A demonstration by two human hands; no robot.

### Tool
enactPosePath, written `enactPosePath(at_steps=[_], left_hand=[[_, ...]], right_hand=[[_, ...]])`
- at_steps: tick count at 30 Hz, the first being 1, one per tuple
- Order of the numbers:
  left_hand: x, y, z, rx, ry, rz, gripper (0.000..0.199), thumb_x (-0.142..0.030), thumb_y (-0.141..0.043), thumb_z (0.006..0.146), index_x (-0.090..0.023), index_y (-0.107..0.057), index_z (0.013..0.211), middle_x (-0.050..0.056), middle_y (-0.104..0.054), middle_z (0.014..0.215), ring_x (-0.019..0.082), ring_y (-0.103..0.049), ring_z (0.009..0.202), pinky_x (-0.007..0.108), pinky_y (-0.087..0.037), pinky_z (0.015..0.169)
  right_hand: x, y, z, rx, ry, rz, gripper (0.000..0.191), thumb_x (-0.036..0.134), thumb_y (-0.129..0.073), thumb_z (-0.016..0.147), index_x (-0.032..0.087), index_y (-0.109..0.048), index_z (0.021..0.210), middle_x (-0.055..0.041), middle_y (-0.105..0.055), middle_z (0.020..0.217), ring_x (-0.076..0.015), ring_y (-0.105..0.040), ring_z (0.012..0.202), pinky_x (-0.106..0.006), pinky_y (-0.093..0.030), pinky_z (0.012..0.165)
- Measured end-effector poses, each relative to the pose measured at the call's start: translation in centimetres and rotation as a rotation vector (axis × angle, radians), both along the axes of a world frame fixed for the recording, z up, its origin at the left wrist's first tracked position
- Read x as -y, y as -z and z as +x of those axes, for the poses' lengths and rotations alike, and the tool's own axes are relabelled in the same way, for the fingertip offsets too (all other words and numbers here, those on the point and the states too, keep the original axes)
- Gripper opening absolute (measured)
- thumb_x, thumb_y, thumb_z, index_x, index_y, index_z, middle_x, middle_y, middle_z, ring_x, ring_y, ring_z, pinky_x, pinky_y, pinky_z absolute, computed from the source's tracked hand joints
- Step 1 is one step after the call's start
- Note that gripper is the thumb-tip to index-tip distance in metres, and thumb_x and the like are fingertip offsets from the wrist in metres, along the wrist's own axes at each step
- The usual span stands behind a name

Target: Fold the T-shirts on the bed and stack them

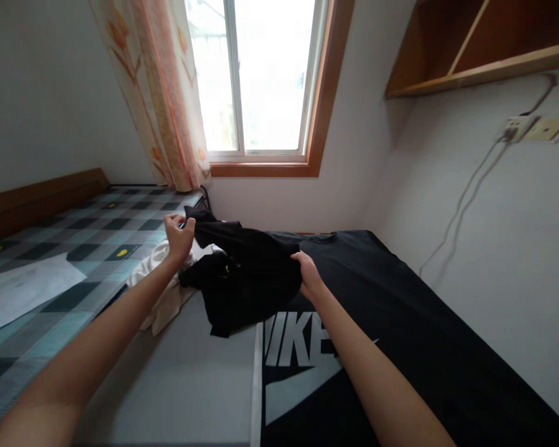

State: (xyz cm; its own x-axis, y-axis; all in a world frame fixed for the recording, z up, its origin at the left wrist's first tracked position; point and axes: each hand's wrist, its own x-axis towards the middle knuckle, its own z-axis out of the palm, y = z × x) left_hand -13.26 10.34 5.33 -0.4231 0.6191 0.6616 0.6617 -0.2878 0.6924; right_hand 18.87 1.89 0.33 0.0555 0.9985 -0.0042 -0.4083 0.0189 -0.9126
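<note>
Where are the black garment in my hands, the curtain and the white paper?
Held black garment (261, 267), head view: middle of its fabric.
Curtain (156, 87), head view: middle of its hanging folds.
White paper (28, 288), head view: its upper face.

Black garment (256, 267), small yellow-green mark (226, 269) on it. Creased, strung between left fingers (189, 228) and right fingers (299, 256): one end pinched at left, opposite edge gripped at right, loose cloth hanging below both.

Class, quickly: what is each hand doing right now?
Left hand: closed, pinching the black garment at its far left end.
Right hand: closed, gripping the same garment at its right edge.
</note>
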Motion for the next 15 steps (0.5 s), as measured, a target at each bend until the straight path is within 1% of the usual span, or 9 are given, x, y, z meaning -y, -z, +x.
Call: enactPosePath(at_steps=[2, 3, 4, 5, 7, 9, 11, 13, 15], left_hand=[[1.5, 0.3, -1.1, -0.1, -0.136, -0.025, 0.014, -0.027, -0.061, 0.069, -0.02, -0.05, 0.074, 0.01, -0.052, 0.106, 0.028, -0.054, 0.107, 0.044, -0.042, 0.1], [2.2, 0.4, -1.1, -0.156, -0.168, -0.041, 0.017, -0.026, -0.063, 0.067, -0.02, -0.053, 0.079, 0.011, -0.051, 0.112, 0.03, -0.052, 0.113, 0.047, -0.041, 0.101], [2.7, 0.4, -0.9, -0.228, -0.153, -0.062, 0.021, -0.025, -0.063, 0.067, -0.019, -0.055, 0.086, 0.013, -0.051, 0.116, 0.032, -0.051, 0.118, 0.048, -0.04, 0.102], [3.1, 0.5, -0.5, -0.305, -0.1, -0.088, 0.026, -0.024, -0.062, 0.069, -0.019, -0.057, 0.094, 0.013, -0.052, 0.119, 0.032, -0.05, 0.121, 0.048, -0.039, 0.102], [3.3, 0.5, 0.5, -0.467, 0.097, -0.186, 0.032, -0.021, -0.056, 0.074, -0.021, -0.058, 0.106, 0.01, -0.058, 0.118, 0.03, -0.053, 0.12, 0.046, -0.039, 0.103], [2.9, 0.6, 1.4, -0.61, 0.332, -0.347, 0.034, -0.02, -0.053, 0.076, -0.023, -0.061, 0.109, 0.007, -0.064, 0.114, 0.026, -0.059, 0.112, 0.042, -0.041, 0.101], [2.4, 0.7, 1.9, -0.671, 0.491, -0.477, 0.033, -0.024, -0.05, 0.079, -0.024, -0.065, 0.108, 0.006, -0.066, 0.111, 0.024, -0.062, 0.105, 0.038, -0.044, 0.097], [2.0, 0.8, 2.0, -0.67, 0.544, -0.508, 0.032, -0.035, -0.048, 0.084, -0.024, -0.069, 0.105, 0.007, -0.065, 0.111, 0.023, -0.062, 0.102, 0.035, -0.046, 0.094], [2.0, 0.7, 1.7, -0.671, 0.527, -0.487, 0.039, -0.05, -0.05, 0.084, -0.022, -0.072, 0.1, 0.008, -0.062, 0.111, 0.024, -0.06, 0.103, 0.036, -0.045, 0.095]], right_hand=[[-0.3, 0.4, 0.0, 0.114, 0.008, 0.003, 0.019, 0.035, -0.071, 0.064, 0.021, -0.062, 0.073, 0.0001, -0.066, 0.069, -0.0157, -0.061, 0.069, -0.028, -0.05, 0.07], [-0.3, 0.7, -0.1, 0.193, -0.023, 0.006, 0.023, 0.038, -0.074, 0.064, 0.021, -0.065, 0.075, -0.0014, -0.068, 0.072, -0.017, -0.062, 0.071, -0.029, -0.05, 0.073], [-0.3, 0.9, -0.2, 0.274, -0.072, 0.01, 0.027, 0.042, -0.076, 0.064, 0.02, -0.067, 0.078, -0.0026, -0.07, 0.075, -0.0181, -0.063, 0.073, -0.031, -0.051, 0.074], [-0.1, 1.2, -0.2, 0.346, -0.136, 0.022, 0.031, 0.044, -0.078, 0.064, 0.019, -0.069, 0.08, -0.0033, -0.071, 0.077, -0.019, -0.064, 0.073, -0.033, -0.051, 0.075], [0.2, 1.5, -0.3, 0.448, -0.264, 0.06, 0.039, 0.047, -0.079, 0.064, 0.018, -0.072, 0.089, -0.0037, -0.072, 0.081, -0.0198, -0.065, 0.075, -0.035, -0.052, 0.077], [0.5, 1.5, -0.2, 0.493, -0.342, 0.092, 0.045, 0.047, -0.081, 0.063, 0.018, -0.074, 0.096, -0.0031, -0.073, 0.083, -0.02, -0.066, 0.076, -0.036, -0.052, 0.079], [0.7, 1.4, 0.1, 0.512, -0.393, 0.104, 0.049, 0.045, -0.084, 0.06, 0.018, -0.074, 0.101, -0.0026, -0.073, 0.085, -0.0199, -0.066, 0.078, -0.036, -0.053, 0.081], [0.7, 1.1, 0.4, 0.528, -0.444, 0.097, 0.053, 0.041, -0.085, 0.058, 0.018, -0.073, 0.103, -0.0025, -0.074, 0.086, -0.0199, -0.066, 0.078, -0.037, -0.053, 0.081], [0.5, 1.0, 0.7, 0.556, -0.463, 0.11, 0.053, 0.037, -0.086, 0.056, 0.018, -0.073, 0.104, -0.0024, -0.074, 0.089, -0.0198, -0.066, 0.08, -0.037, -0.053, 0.082]])
